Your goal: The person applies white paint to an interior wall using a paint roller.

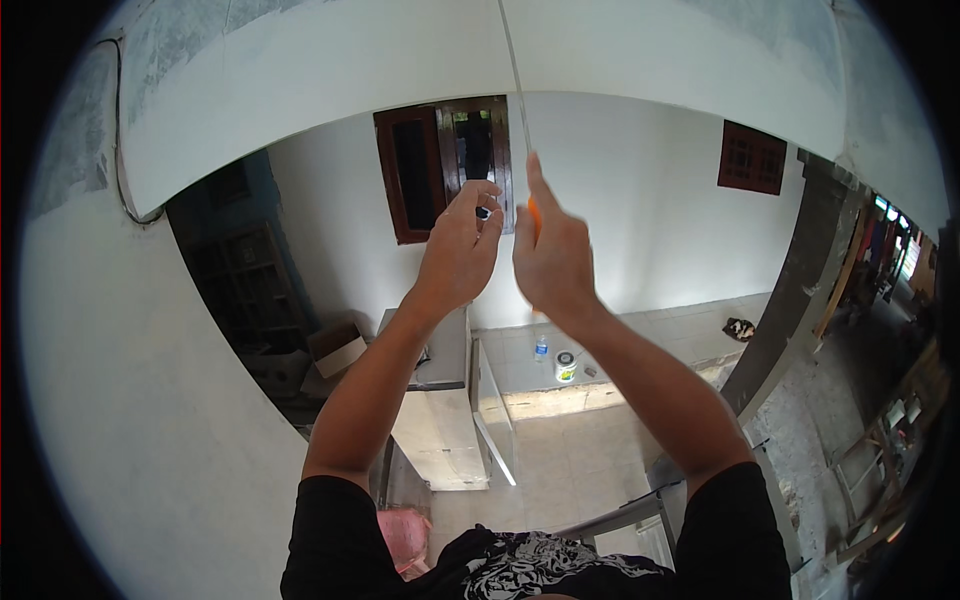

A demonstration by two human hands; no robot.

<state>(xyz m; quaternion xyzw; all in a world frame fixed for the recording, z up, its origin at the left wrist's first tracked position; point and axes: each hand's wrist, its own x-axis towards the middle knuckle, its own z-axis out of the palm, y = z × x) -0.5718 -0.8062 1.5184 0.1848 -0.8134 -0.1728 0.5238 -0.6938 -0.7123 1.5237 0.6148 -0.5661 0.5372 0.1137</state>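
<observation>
My right hand (556,259) is closed around an orange-handled tool (535,215), most of which is hidden by the palm. Its index finger points up along a thin grey cable or rod (514,67) that runs to the top of the view; whether this joins the tool I cannot tell. Just to the left, my left hand (461,251) is raised at about the same height. Its fingers are curled with a gap to the thumb, and nothing plain is held there. Above both hands spans a white-painted beam or ceiling edge (480,64) with grey unpainted patches.
Below are a tiled ledge (645,334) with a plastic bottle (541,348) and a paint can (565,366), a cabinet (442,435), and a cardboard box (339,351). A dark metal frame (622,517) stands close to my body. A black cable (118,135) runs down the left wall.
</observation>
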